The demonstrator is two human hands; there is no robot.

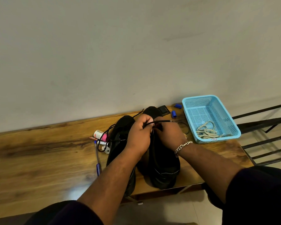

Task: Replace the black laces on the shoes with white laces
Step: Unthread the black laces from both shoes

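Both hands on the black lace, over the pair of black shoes.

I see my left hand curled round the black lace, pinching it near its tip above the right shoe; my right hand sits just beside it on the shoe's upper, but I cannot tell how its fingers lie. The left shoe stands alongside on the wooden table. White laces lie in the blue basket to the right; a blue pen lies left of the shoes.
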